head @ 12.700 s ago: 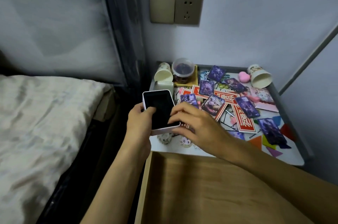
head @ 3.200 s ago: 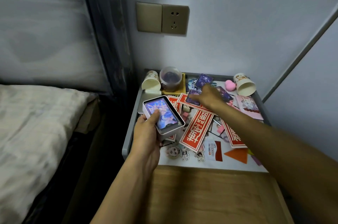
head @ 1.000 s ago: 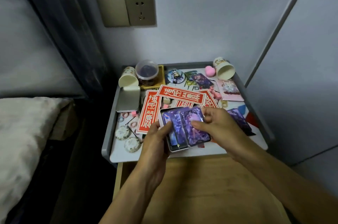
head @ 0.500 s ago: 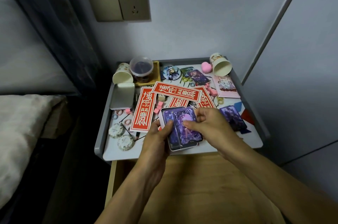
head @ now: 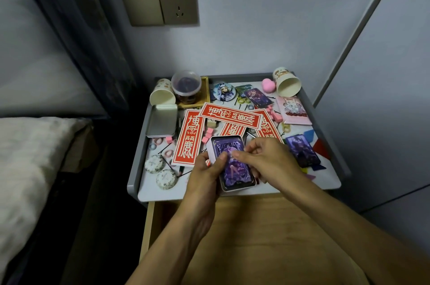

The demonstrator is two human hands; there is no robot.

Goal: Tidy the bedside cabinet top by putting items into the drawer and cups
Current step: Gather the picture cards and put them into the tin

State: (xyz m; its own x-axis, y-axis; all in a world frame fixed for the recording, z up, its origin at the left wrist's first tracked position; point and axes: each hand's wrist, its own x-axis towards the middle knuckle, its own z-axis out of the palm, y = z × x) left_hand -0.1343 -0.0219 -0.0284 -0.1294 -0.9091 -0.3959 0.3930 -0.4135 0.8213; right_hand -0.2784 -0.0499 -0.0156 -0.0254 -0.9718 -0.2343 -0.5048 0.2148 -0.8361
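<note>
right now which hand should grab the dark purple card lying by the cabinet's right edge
Likely right. The right hand sits just beside that dark purple card; the left hand grips the small white metal tin of cards.

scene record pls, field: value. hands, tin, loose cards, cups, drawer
left hand: holds the tin, thumb on the top card
right hand: thumb on the top card, fingers curled at the tin's right edge
tin: open, purple cards inside, over the cabinet top front edge
tin lid: on the cabinet top, left side
loose purple cards: two, right front and back
paper cups: two, both on their sides, back corners
drawer: open, below the hands
</note>
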